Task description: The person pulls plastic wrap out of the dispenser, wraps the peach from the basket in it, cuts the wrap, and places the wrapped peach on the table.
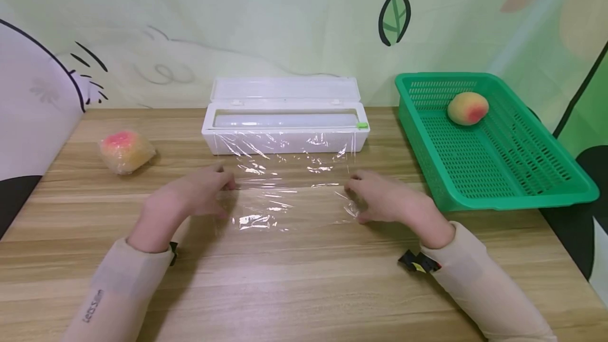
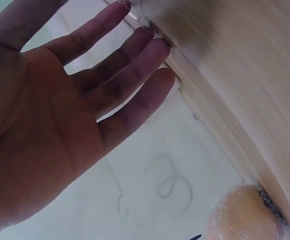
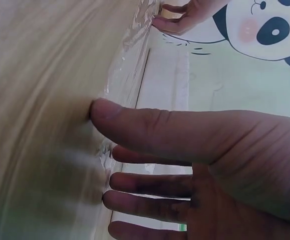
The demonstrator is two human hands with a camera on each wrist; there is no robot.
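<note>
A sheet of clear plastic wrap (image 1: 266,207) runs out over the front of a white wrap dispenser box (image 1: 285,142) and lies on the wooden table. At the sheet's left edge is my left hand (image 1: 197,193), its fingers spread and slightly bent, fingertips at the film. My right hand (image 1: 385,197) is at the opposite edge, where the film bunches between thumb and fingers; the right wrist view shows those fingers nearly straight. Left of the box sits a peach (image 1: 124,152) wrapped in film, also visible in the left wrist view.
On the right stands a green plastic basket (image 1: 427,173) with one unwrapped peach (image 1: 467,108) inside. The dispenser's lid (image 1: 285,88) is raised, showing the roll (image 1: 285,120), and a green slider (image 1: 362,125) sits at its right end. A printed cloth hangs behind the table.
</note>
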